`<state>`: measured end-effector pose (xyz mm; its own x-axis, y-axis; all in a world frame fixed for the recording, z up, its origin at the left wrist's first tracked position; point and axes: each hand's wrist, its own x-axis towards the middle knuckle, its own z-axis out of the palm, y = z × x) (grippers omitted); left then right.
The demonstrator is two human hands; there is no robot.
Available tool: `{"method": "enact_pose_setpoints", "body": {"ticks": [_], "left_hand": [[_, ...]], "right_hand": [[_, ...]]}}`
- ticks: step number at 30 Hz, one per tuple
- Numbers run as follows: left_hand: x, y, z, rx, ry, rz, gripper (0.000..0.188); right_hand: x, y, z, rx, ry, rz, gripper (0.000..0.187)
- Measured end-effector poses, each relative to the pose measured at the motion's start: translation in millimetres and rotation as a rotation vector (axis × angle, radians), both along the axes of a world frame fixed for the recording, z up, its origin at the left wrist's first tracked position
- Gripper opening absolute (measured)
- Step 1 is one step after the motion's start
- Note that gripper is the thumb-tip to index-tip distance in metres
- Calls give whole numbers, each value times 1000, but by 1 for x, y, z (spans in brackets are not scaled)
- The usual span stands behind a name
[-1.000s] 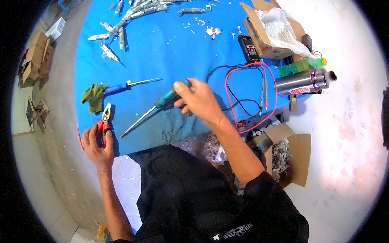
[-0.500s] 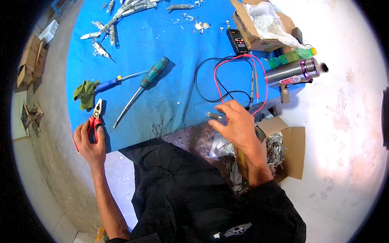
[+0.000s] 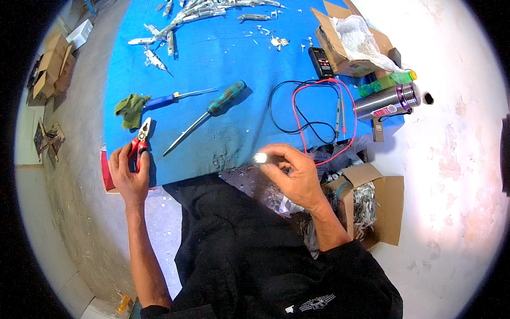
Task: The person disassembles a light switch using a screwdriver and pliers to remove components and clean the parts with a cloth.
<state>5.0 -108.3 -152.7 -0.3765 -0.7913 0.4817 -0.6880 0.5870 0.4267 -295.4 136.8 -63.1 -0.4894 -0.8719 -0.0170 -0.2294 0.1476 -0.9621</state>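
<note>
My left hand is wrapped round the red handles of a pair of pliers at the table's near left, their jaws pointing away from me. Between the thumb and index finger of my right hand is a small piece with a bright white end; the rest of it is hidden by the fingers. This hand is at the near edge of the blue-covered table. A large screwdriver with a teal handle lies beyond the pliers, beside a blue-handled screwdriver and a crumpled green cloth.
Pen-like metal parts are heaped at the far side. A black meter with red and black leads, a steel flask, a green bottle and an open carton stand right. Another carton of scraps sits below the table edge.
My right hand has moved slightly left and its fingers have closed in a pinch, turning the small piece so its white end shows. The view has shifted; my left hand stays on the pliers.
</note>
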Motion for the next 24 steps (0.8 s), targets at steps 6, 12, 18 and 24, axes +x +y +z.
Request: {"method": "enact_pose_setpoints", "body": {"ticks": [6, 12, 18, 24], "left_hand": [[2, 2, 3, 9, 57, 1, 41], [1, 1, 7, -42, 57, 3, 40], [0, 2, 7, -49, 121, 18, 41], [4, 1, 4, -50, 148, 20, 41]], "right_hand": [[22, -5, -7, -14, -368, 7, 27], [54, -18, -18, 26, -559, 89, 30], [70, -32, -12, -121, -486, 178, 34], [81, -42, -5, -149, -353, 251, 34]]}}
